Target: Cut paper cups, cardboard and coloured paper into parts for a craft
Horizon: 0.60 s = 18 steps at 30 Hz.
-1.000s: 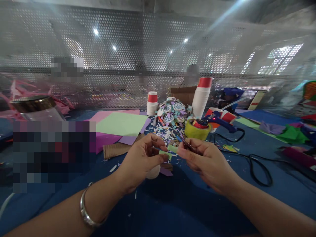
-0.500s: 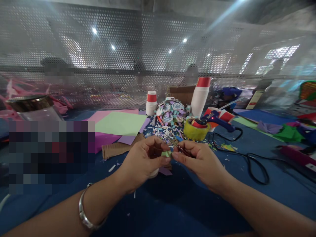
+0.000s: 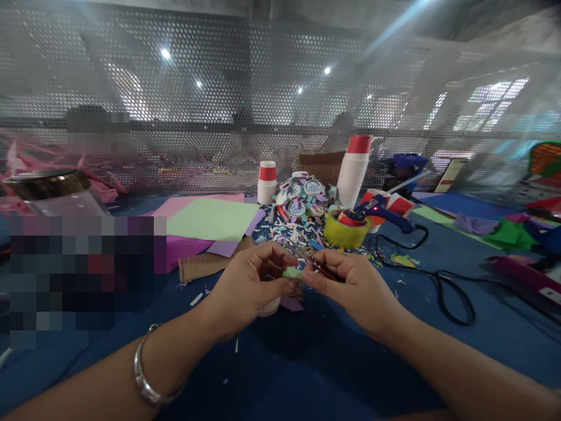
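My left hand (image 3: 252, 286) pinches a small strip of light green paper (image 3: 292, 273) between thumb and fingers. Close beside it, my right hand (image 3: 355, 283) is closed on a slim pair of scissors (image 3: 322, 267) with dark reddish handles, the metal tips pointing away and to the left. The right thumb and forefinger are at the strip's right end; whether they grip it I cannot tell. Below my left hand, a pale round object (image 3: 269, 308) is mostly hidden. A purple paper piece (image 3: 291, 303) lies beside it.
Behind my hands are paper scraps (image 3: 289, 235), a yellow tape roll (image 3: 347, 234), a blue glue gun (image 3: 390, 215) with a looping cord, and stacked cups (image 3: 353, 178). Coloured sheets (image 3: 205, 219) and corrugated cardboard (image 3: 201, 267) lie left. A lidded jar (image 3: 48, 186) stands far left.
The green paper strip has turned slightly between my fingers. The scissors show more plainly in my right hand, angled up to the left. The whole view has shifted a little.
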{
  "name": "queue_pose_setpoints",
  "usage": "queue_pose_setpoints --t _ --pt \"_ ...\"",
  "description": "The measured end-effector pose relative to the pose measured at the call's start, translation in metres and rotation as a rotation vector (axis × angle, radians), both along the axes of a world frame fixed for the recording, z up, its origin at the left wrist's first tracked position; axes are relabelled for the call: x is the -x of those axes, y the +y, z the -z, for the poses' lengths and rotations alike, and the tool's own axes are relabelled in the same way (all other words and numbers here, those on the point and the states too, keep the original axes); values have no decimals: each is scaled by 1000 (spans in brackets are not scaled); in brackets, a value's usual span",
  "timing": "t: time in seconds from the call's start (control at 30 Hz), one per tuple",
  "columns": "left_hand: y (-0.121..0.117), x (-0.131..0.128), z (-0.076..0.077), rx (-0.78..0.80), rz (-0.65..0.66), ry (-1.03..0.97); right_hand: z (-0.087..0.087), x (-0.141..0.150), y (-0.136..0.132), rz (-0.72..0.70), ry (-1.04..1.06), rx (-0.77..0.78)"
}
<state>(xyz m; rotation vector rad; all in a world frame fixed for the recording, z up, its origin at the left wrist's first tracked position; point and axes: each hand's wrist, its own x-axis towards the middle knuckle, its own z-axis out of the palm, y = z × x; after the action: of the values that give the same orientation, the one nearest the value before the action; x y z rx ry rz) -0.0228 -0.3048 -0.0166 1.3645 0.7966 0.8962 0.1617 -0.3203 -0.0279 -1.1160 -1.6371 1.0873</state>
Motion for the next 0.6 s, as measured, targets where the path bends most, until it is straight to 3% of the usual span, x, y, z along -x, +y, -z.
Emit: queue_pose_setpoints --t 0.2,0.4,0.6 --pt "-3 1 -5 24 50 69 1 -1 0 4 11 11" --pt "-2 3 4 -141 42 58 0 -1 1 7 7 11" --pt "-8 1 0 -253 -10 257 2 -1 2 1 -29 -21"
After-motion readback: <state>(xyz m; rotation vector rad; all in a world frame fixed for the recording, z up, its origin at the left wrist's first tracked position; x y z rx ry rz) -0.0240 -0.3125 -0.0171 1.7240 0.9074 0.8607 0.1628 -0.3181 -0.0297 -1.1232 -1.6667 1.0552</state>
